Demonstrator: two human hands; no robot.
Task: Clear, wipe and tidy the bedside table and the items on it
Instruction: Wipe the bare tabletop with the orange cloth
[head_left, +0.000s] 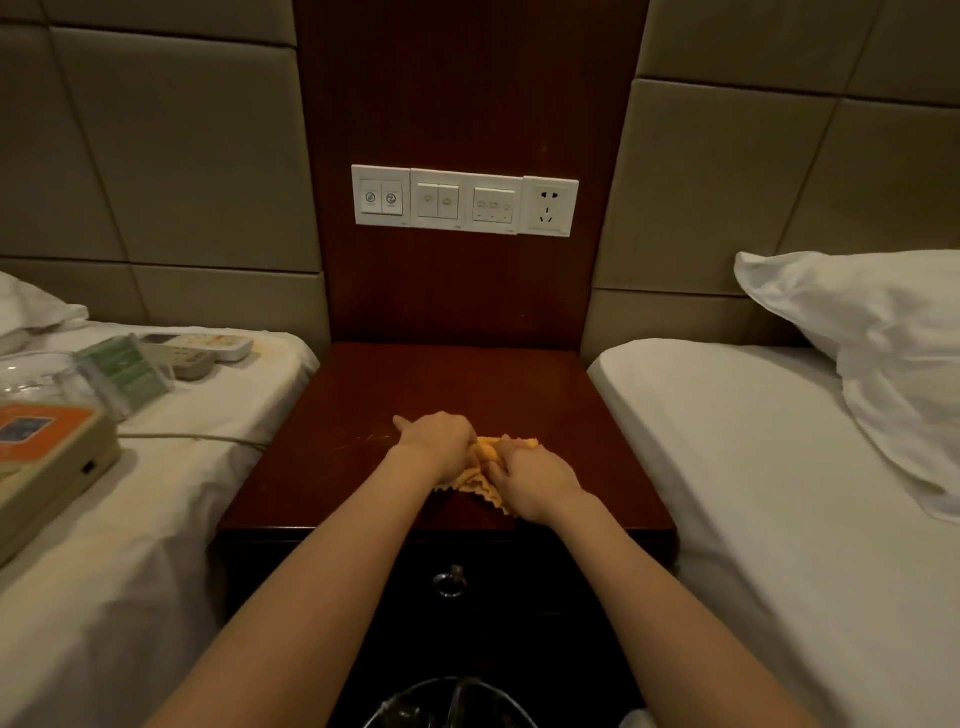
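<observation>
Two hands work close together: the left hand (436, 444) and the right hand (537, 483) each grip the bunched orange cloth (487, 458), which lies between them on the bedside table (353, 405). Far left of the hands, a telephone (47, 462) and two remote controls (208, 349) rest on a bed (156, 519).

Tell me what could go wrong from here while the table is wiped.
The phone lies on the left bed, and its cord runs to the table edge near the left hand; a wide stroke with the yellow cloth might catch it and drag the phone. The glass bowl sits on soft bedding and could tip.
</observation>
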